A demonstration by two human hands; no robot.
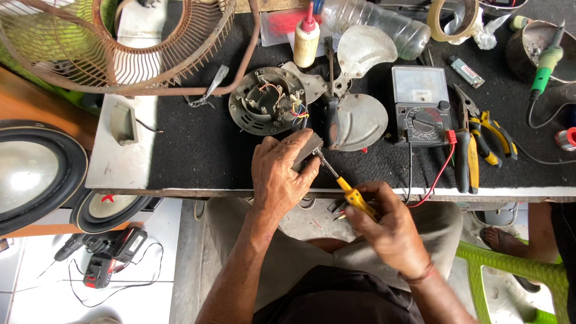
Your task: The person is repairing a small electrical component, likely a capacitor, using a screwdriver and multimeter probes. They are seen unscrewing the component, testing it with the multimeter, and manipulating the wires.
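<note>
Small block (306, 148) under the left hand (277, 174) fingers: dull grey metal, scuffed. Screwdriver (343, 187) in the right hand (387, 225): glossy yellow plastic handle between the fingers, thin bare steel shaft beyond the fingertips. Motor housing (267, 101) past the left fingertips: matt cast metal, grimy. Fan blades (360, 120) beside it: dull, stained sheet metal. Bench mat (198, 150): rough black fabric. Fan guard (120, 48): rusty wire.

— Any screens or dials on the bench?
— One: a grey multimeter (421, 105), upper right of centre, with a pale rectangular meter window above a black round dial.
— Packages?
— A white squeeze bottle with a red nozzle (306, 39) at top centre, and a clear plastic bottle (375, 24) lying just right of it.
</note>
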